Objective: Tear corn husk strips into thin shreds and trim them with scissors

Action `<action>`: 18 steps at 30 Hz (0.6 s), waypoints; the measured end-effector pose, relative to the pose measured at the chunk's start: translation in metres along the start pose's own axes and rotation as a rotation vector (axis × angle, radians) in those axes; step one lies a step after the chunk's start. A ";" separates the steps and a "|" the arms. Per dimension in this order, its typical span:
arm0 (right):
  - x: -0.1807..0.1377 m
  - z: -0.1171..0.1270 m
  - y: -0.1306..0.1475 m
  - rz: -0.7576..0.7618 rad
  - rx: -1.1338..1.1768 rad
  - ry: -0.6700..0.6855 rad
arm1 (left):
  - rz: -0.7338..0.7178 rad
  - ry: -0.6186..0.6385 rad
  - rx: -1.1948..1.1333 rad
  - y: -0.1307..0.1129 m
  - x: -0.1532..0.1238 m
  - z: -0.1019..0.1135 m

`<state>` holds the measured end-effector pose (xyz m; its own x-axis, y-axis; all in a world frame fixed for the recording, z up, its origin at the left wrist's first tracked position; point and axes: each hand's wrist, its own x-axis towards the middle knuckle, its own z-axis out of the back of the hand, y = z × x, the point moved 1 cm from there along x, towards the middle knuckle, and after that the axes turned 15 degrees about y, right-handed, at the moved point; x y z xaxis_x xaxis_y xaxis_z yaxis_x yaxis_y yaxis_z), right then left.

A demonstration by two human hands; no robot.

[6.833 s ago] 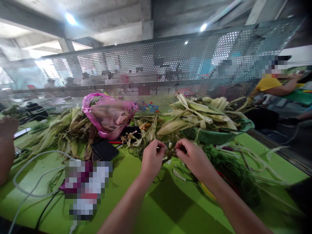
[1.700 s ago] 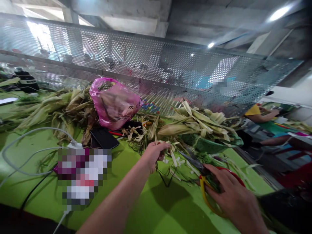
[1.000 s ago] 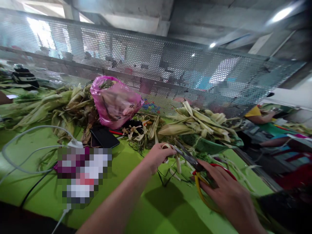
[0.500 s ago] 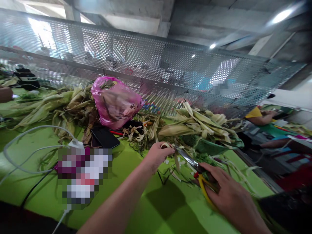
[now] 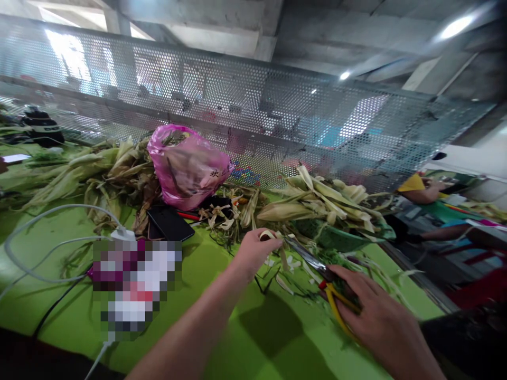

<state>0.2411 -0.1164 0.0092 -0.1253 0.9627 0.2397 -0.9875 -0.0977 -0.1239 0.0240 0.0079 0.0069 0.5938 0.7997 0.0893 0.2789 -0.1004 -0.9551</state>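
Observation:
My left hand (image 5: 252, 257) pinches a pale, curled strip of corn husk (image 5: 284, 258) between thumb and fingers, above the green table. In my right hand (image 5: 376, 303) is a pair of scissors (image 5: 312, 259) with yellow handles, fingers wrapped around the grips. The blades point left toward the strip, and their tips lie just beside my left fingertips. Whether the tips touch the husk I cannot tell. White clippings (image 5: 293, 262) and thin green scraps are scattered on the table below the hands.
Behind the hands, a green basket (image 5: 336, 237) bears a heap of corn husks (image 5: 320, 203). A pink plastic bag (image 5: 190, 169) stands beside more husks (image 5: 106, 163). Nearer lie a black phone (image 5: 172, 224), a cabled power strip (image 5: 119, 266) and a perforated metal screen (image 5: 237, 105) beyond.
My right hand and the scissors have drawn slightly right and down, away from my left fingertips. My left hand barely moves. At the far left, another person's hand has mostly left view.

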 end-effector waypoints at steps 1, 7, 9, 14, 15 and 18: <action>0.000 0.001 0.001 0.005 0.004 0.003 | -0.002 0.000 0.013 -0.001 0.000 -0.001; 0.003 0.004 0.009 0.000 0.043 0.004 | -0.006 0.028 0.086 -0.002 0.001 -0.003; 0.002 0.004 0.010 0.000 0.063 0.012 | -0.013 0.040 0.113 0.001 0.001 -0.003; 0.000 0.004 0.012 -0.023 0.080 0.014 | -0.073 0.063 0.217 0.008 0.003 -0.002; 0.000 0.004 0.013 -0.029 0.083 0.015 | -0.091 0.062 0.249 0.009 0.003 -0.002; 0.001 0.004 0.013 -0.022 0.103 0.027 | -0.135 0.048 0.344 0.010 0.003 -0.001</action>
<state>0.2281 -0.1179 0.0117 -0.1018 0.9712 0.2152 -0.9948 -0.1001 -0.0188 0.0295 0.0088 -0.0024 0.6057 0.7628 0.2264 0.0918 0.2157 -0.9721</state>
